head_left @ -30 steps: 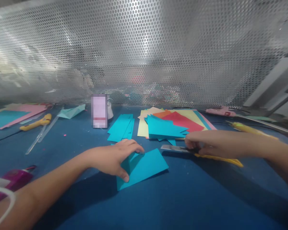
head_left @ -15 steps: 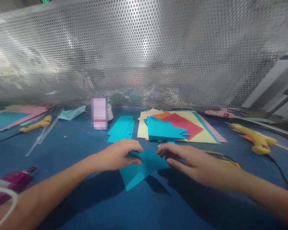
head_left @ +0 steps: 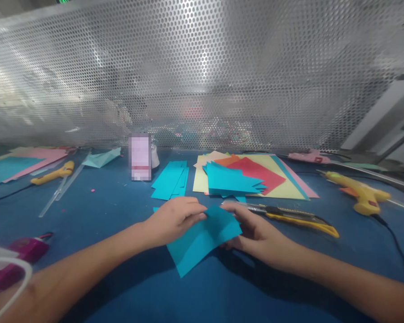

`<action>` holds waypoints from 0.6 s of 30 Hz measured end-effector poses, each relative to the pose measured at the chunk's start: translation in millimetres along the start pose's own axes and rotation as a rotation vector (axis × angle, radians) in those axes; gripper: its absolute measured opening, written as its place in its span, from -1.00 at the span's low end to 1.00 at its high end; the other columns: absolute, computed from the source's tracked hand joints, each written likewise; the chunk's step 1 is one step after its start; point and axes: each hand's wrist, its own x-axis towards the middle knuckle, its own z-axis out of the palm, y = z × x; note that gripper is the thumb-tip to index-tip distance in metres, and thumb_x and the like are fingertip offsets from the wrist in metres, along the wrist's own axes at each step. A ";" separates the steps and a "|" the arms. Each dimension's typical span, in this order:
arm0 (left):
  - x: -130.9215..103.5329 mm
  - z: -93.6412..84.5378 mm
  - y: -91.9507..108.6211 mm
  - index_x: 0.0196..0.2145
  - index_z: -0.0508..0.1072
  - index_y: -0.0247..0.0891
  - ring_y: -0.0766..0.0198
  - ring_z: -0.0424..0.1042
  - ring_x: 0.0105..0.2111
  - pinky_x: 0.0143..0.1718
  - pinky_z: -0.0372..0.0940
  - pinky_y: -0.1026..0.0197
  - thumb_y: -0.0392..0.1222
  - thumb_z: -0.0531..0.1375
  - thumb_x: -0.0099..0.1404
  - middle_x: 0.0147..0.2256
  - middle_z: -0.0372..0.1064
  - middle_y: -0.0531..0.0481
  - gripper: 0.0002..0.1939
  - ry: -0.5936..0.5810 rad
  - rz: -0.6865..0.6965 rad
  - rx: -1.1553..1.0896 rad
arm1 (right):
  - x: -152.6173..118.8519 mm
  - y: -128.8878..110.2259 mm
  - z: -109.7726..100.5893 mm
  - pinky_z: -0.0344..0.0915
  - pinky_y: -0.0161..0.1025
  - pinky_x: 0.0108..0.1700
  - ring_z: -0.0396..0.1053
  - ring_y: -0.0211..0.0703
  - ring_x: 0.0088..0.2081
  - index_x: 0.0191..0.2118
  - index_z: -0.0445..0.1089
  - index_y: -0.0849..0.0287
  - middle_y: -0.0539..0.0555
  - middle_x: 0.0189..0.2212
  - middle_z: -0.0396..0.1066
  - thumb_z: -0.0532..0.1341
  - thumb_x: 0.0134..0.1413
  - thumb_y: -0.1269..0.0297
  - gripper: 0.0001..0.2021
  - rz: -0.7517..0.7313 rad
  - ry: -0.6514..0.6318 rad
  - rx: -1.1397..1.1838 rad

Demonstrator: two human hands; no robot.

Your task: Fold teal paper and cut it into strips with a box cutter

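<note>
A sheet of blue paper point(head_left: 198, 242) hangs tilted just above the table, one corner pointing down toward me. My left hand point(head_left: 177, 220) pinches its upper part between thumb and fingers. At the paper's right edge is my right hand point(head_left: 252, 231), with its fingers curled around that side and the thumb partly behind the sheet. Beyond my hands lie a stack of blue paper strips point(head_left: 171, 179) and a fanned pile of blue paper pieces point(head_left: 230, 180). A yellow utility knife point(head_left: 289, 216) rests just past my right hand.
Colored sheets point(head_left: 291, 190) lie under the blue pile. Yellow glue guns lie at right point(head_left: 362, 193) and left point(head_left: 54, 174), with trailing cords. A purple tool point(head_left: 23, 258) sits near my left forearm. A blurred upright box point(head_left: 140, 157) stands before the perforated metal panel point(head_left: 202, 80).
The blue paper has tilted, its right side lifted. My right hand has moved lower and taken its right edge, leaving the utility knife more visible. My left hand has shifted slightly right.
</note>
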 end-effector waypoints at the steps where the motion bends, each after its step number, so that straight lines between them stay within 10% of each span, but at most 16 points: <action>1: 0.2 1.4 1.1 -0.31 0.40 -0.27 0.28 0.26 -0.43 -0.42 0.13 0.28 -0.15 -0.09 0.49 -0.46 0.24 0.03 -0.67 0.001 -0.003 -0.004 | 0.0 0.0 0.8 0.39 -0.28 -0.27 0.41 -0.29 -0.35 -0.03 0.18 0.08 -0.04 -0.37 0.38 0.22 0.13 0.21 -0.68 -0.003 0.017 0.008; 7: 4.6 -4.6 -1.3 -0.46 0.26 -0.24 0.24 0.27 -0.32 -0.28 0.21 0.23 -0.15 -0.08 0.45 -0.34 0.24 -0.02 -0.67 0.120 -0.096 0.020 | 1.0 -2.8 4.4 0.39 -0.29 -0.41 0.43 -0.26 -0.50 -0.09 0.17 0.10 -0.10 -0.57 0.35 0.15 0.16 0.19 -0.76 0.063 0.180 -0.063; 11: 4.5 -24.0 -34.8 -0.43 0.17 -0.19 0.20 0.30 -0.39 -0.31 0.25 0.19 -0.15 -0.11 0.41 -0.41 0.24 0.01 -0.74 0.214 -0.479 0.213 | 1.4 -4.9 2.3 0.42 -0.31 -0.40 0.45 -0.27 -0.47 -0.28 0.27 0.13 -0.05 -0.50 0.34 0.13 0.12 0.23 -0.90 0.025 0.272 -0.140; 18: -10.9 -33.8 -87.5 -0.16 0.30 -0.28 -0.01 0.43 -0.21 -0.17 0.28 0.01 -0.25 -0.04 0.34 -0.26 0.40 -0.18 -0.82 0.202 -0.627 0.334 | -0.7 -5.1 -3.2 0.48 -0.20 -0.25 0.48 -0.14 -0.24 -0.22 0.46 0.11 0.10 -0.24 0.48 0.14 0.09 0.32 -0.82 -0.167 0.370 -0.544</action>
